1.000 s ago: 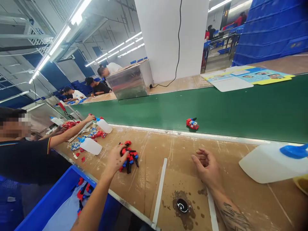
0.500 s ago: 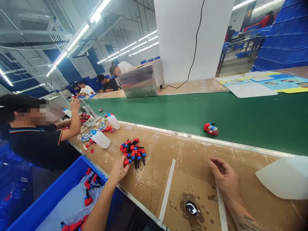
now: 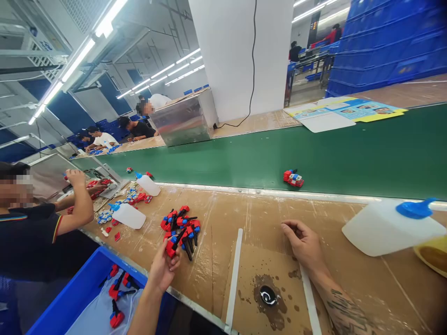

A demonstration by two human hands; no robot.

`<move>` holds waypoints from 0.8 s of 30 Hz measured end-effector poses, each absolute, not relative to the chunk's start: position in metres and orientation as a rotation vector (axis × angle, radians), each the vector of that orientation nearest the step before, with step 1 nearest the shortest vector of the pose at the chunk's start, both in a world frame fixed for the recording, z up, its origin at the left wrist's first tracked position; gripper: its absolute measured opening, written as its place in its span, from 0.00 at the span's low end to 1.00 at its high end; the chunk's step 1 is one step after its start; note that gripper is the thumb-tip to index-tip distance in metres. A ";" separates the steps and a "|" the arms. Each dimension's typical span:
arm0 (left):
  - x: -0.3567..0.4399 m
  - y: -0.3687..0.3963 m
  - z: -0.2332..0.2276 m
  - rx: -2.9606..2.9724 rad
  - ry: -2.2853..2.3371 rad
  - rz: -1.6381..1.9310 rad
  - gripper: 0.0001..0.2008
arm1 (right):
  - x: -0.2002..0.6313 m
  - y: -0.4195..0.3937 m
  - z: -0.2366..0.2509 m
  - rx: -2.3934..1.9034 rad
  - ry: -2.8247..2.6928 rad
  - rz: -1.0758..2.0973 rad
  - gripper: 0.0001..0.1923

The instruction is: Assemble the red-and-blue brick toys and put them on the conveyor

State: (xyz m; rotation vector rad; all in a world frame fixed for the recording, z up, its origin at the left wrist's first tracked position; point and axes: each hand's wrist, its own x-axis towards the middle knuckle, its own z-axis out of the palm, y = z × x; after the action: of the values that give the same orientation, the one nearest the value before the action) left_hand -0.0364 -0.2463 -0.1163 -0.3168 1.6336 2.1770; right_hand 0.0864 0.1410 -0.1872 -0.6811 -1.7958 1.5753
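My left hand (image 3: pixel 163 267) grips a toy part (image 3: pixel 172 248) of red and blue plastic with a black rod, raised at the near edge of a pile of similar parts (image 3: pixel 190 228). My right hand (image 3: pixel 304 244) rests on the brown tabletop (image 3: pixel 258 209), its fingers loosely curled and apart from the thumb, with nothing visible in it. Between the hands, a round black and white piece (image 3: pixel 268 295) lies on a wet patch of cardboard, flanked by white tape strips (image 3: pixel 234 279).
A blue bin (image 3: pixel 87 274) with more toy parts stands at the lower left. Beyond the table runs a green belt (image 3: pixel 226 163) carrying a toy assembly (image 3: pixel 293 178). White bottles (image 3: pixel 129 216) stand left; a larger bottle (image 3: pixel 380 228) lies right. A co-worker (image 3: pixel 31 228) sits at left.
My left hand has lifted the toy part up from beside the pile and turned it upright. The view has swung right, bringing the large bottle's blue cap into sight.
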 end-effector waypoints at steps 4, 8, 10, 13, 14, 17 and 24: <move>-0.023 -0.192 -0.112 -0.129 1.471 2.107 0.20 | 0.086 0.141 -0.184 -0.661 -1.817 1.573 0.17; -0.016 -0.118 -0.108 0.165 1.381 1.925 0.22 | 0.086 0.140 -0.181 -0.658 -1.815 1.565 0.17; -0.020 -0.082 -0.111 0.264 1.353 1.913 0.22 | 0.088 0.140 -0.181 -0.657 -1.811 1.569 0.17; -0.034 -0.039 -0.124 0.398 1.501 1.958 0.24 | 0.091 0.139 -0.179 -0.657 -1.838 1.539 0.17; -0.041 -0.028 -0.130 0.455 1.596 1.956 0.24 | 0.093 0.138 -0.178 -0.658 -1.868 1.515 0.17; -0.058 -0.008 -0.149 0.597 1.828 1.920 0.23 | 0.096 0.136 -0.174 -0.630 -2.008 1.445 0.18; -0.060 -0.005 -0.166 0.733 2.014 1.870 0.16 | 0.100 0.134 -0.164 -0.643 -2.158 1.362 0.19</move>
State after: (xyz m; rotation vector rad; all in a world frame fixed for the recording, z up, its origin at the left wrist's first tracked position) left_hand -0.0598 -0.0051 -0.1662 0.7329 2.0144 1.8695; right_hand 0.0997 0.1338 -0.1636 -0.6429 -2.1585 1.3625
